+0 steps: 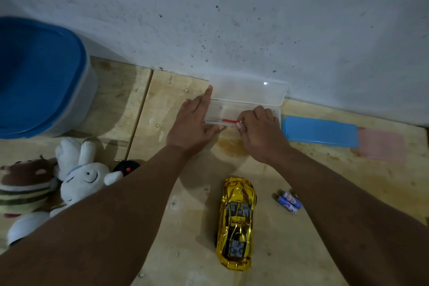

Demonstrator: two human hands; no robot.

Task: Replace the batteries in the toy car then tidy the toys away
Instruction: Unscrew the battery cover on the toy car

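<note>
While the left hand [193, 123] lies flat, fingers straight, steadying the clear case [246, 109], the right hand [260, 132] pinches the red screwdriver [228, 120] inside. Gold toy car [235, 223] sits nearer, batteries [287, 201] just right of it.

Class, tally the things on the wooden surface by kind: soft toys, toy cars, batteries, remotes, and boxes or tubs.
Soft toys: 2, white rabbit, brown striped toy
Toy cars: 1
Batteries: 2
Remotes: 1
Boxes or tubs: 3, clear case, blue case, blue-lidded tub
Total: 9

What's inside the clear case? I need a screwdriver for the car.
A red-handled screwdriver lies in the clear case, pinched by the right hand. That hand covers the case's right part.
</note>
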